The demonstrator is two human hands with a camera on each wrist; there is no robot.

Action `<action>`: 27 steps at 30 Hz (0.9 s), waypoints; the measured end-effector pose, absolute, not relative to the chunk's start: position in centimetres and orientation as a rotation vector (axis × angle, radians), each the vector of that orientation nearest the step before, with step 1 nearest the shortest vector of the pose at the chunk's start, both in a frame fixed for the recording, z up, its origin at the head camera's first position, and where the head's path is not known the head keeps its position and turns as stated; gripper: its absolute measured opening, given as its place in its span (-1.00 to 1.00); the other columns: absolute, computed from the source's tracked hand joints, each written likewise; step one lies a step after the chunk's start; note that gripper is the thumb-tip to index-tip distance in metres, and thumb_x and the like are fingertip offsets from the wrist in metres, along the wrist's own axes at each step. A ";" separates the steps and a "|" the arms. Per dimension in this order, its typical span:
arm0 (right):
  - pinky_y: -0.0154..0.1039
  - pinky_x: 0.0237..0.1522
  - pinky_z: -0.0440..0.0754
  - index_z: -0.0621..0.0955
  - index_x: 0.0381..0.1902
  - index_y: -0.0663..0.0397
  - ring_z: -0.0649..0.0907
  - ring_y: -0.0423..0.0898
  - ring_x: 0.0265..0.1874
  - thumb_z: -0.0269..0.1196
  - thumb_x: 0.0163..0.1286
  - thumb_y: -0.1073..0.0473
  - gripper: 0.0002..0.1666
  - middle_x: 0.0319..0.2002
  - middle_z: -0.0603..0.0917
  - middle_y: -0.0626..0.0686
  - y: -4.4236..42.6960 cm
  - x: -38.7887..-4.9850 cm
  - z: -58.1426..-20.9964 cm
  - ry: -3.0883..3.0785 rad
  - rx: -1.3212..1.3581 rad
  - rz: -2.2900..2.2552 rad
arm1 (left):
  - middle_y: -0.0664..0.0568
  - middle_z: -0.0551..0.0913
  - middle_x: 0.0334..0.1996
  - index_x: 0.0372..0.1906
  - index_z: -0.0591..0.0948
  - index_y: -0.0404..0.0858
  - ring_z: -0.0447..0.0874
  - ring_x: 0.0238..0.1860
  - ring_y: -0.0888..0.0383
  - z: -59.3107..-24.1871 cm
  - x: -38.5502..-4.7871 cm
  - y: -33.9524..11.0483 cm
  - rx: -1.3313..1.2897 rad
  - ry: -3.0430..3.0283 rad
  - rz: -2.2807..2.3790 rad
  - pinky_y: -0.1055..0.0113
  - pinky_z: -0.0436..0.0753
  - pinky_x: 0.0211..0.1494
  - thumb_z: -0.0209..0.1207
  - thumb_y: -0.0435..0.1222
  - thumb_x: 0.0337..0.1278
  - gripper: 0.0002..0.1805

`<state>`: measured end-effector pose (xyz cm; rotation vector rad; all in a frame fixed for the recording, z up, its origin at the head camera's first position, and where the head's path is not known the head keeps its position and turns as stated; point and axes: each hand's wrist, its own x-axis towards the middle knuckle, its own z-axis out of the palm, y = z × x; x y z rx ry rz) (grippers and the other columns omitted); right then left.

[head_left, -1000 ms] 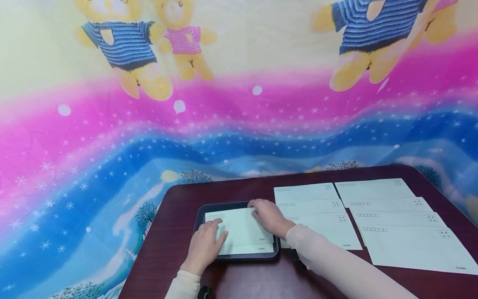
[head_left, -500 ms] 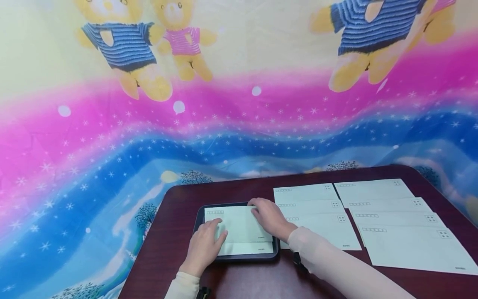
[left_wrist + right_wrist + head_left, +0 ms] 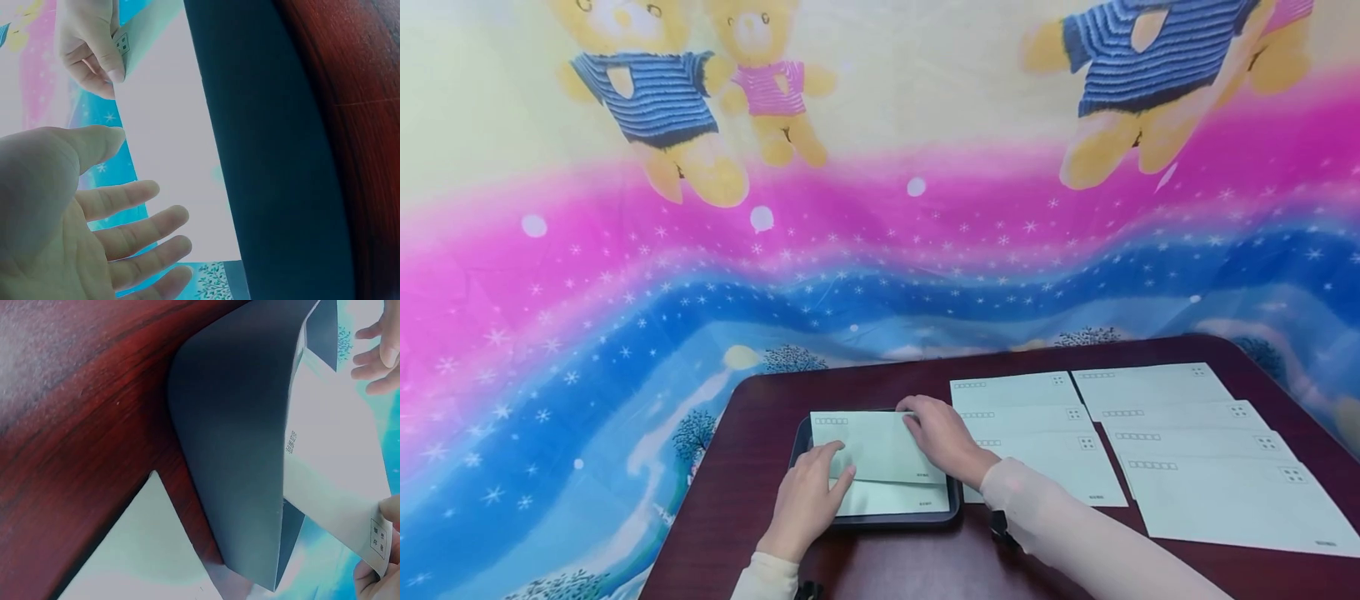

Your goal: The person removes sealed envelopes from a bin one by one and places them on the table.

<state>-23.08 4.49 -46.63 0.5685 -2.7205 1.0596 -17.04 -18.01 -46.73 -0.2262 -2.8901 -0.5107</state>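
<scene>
A pale green envelope (image 3: 872,442) lies over a second envelope (image 3: 891,500) in a dark tray (image 3: 955,504); its far edge reaches the tray's back rim. My right hand (image 3: 942,435) pinches its far right corner between thumb and fingers, beside the printed stamp box seen in the right wrist view. On the left side, my left hand (image 3: 808,496) is spread with its fingers loosely straight over the envelope's edge. In the left wrist view, the left hand's fingers (image 3: 147,234) hold nothing, and whether they touch the paper I cannot tell.
Overlapping envelopes (image 3: 1041,467) lie right of the tray, partly behind my right wrist. Another overlapping column of envelopes (image 3: 1232,500) lies farther right. The dark red table (image 3: 722,500) ends at a patterned cloth backdrop (image 3: 850,208).
The top envelope has shifted slightly toward the tray's back, its far edge rising, so more of the lower envelope shows. Both hands have stayed nearly in place.
</scene>
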 end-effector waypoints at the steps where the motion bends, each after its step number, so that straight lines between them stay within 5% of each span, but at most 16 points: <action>1: -0.03 0.06 0.69 0.69 0.07 0.04 0.72 -0.03 0.02 0.22 0.50 0.23 -0.75 0.00 0.75 0.02 4.5 -23.0 -46.6 -2.715 0.564 1.064 | -0.11 0.71 0.13 0.18 0.64 -0.20 0.67 0.16 -0.12 -46.7 -17.0 -18.0 -0.228 -2.889 -0.510 -0.11 0.66 0.09 0.28 -0.06 0.30 -0.55; 27: -0.11 -0.03 0.69 0.72 0.00 -0.05 0.74 -0.12 -0.09 0.25 0.47 0.23 -0.78 -0.07 0.77 -0.06 5.4 -22.2 -44.5 -2.651 0.538 1.078 | -0.09 0.71 0.13 0.19 0.62 -0.19 0.66 0.17 -0.11 -45.9 -16.1 -17.7 -0.262 -2.849 -0.493 -0.09 0.65 0.11 0.28 -0.07 0.31 -0.55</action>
